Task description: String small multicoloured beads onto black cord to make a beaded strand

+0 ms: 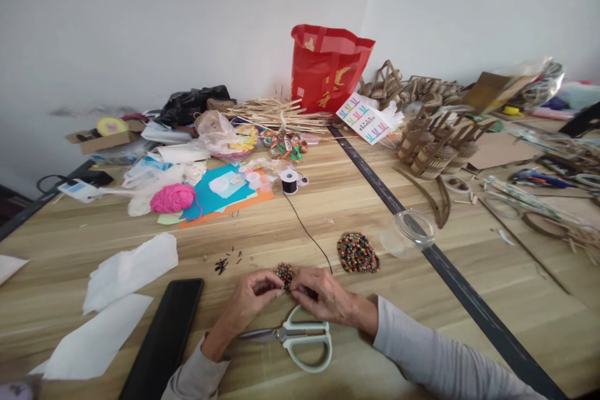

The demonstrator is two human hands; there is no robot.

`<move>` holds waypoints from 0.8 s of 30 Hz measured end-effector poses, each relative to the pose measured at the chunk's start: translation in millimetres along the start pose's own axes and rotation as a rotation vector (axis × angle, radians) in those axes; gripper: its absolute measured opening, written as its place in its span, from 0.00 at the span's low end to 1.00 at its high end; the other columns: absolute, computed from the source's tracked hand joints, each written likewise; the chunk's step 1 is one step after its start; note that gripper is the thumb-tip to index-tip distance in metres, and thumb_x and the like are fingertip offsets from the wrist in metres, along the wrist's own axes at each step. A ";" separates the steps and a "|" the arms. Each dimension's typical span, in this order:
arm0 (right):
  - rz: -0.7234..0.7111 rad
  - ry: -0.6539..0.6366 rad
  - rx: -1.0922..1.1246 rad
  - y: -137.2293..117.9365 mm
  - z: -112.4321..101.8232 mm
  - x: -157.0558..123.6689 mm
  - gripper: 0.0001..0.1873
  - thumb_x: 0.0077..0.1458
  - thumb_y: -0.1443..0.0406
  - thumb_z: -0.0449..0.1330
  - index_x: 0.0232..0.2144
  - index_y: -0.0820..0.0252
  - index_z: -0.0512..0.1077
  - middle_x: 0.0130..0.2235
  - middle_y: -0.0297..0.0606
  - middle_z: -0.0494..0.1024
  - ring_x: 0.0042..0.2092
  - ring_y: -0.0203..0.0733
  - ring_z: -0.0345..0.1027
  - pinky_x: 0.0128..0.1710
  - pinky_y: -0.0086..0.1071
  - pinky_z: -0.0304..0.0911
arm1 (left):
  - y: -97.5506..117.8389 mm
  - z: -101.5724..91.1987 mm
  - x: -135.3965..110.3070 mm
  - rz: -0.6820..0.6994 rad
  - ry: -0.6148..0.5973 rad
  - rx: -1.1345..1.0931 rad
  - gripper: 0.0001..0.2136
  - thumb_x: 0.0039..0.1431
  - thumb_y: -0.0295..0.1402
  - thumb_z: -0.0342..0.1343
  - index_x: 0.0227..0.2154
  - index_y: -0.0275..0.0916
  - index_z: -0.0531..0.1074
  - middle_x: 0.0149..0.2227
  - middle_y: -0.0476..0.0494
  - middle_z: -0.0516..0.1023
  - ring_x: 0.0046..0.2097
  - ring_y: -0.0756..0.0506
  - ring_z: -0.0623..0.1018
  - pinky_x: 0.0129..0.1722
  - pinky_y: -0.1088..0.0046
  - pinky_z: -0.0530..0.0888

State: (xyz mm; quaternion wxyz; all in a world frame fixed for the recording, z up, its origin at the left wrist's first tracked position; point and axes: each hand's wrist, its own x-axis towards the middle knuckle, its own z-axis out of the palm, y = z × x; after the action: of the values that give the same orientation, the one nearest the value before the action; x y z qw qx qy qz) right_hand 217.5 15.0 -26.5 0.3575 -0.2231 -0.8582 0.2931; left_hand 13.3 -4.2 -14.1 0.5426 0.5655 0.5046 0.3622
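Note:
My left hand [254, 295] and my right hand [322, 295] meet over the table, each pinching with thumb and forefinger. What sits between the fingertips is too small to make out. Just beyond them, a small cluster of dark multicoloured beads [284, 273] lies between the hands. A black cord [307, 230] runs from its spool [289, 182] down to behind my right hand, where it disappears. Close below my hands lie scissors [307, 336] with pale handles, blades pointing left. Right of my right hand is a larger coil of strung, colourful beads [357, 252].
Short black pieces [221, 264] lie left of the beads. A black flat case [164, 337] and white paper [131, 269] are at left. A clear round container [415, 228] stands at right. Behind are pink yarn [172, 199], a red bag [328, 69] and small woven baskets [434, 153].

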 end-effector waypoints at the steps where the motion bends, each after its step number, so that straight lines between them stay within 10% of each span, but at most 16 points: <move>1: 0.000 0.004 0.000 -0.1 0.0 0.1 0.04 0.59 0.71 0.53 0.33 0.62 0.68 0.29 0.38 0.74 0.30 0.36 0.66 0.30 0.27 0.61 | 0.2 -0.1 0.0 0.001 0.000 0.002 0.03 0.43 0.28 0.63 0.23 0.34 0.76 0.25 0.46 0.79 0.30 0.46 0.76 0.33 0.73 0.72; 24: 0.005 0.057 -0.012 1.5 2.6 -0.3 0.05 0.59 0.69 0.53 0.31 0.61 0.66 0.27 0.36 0.72 0.28 0.35 0.65 0.27 0.26 0.60 | -0.7 -0.9 0.1 0.038 -0.012 0.040 0.04 0.44 0.30 0.64 0.24 0.35 0.77 0.26 0.44 0.80 0.31 0.45 0.77 0.33 0.72 0.73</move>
State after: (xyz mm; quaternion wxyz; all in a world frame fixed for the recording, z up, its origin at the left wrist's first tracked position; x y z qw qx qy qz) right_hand 216.1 15.0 -29.2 0.3798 -0.2356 -0.8489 0.2822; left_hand 12.3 -3.9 -14.7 0.5271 0.5878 0.4979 0.3588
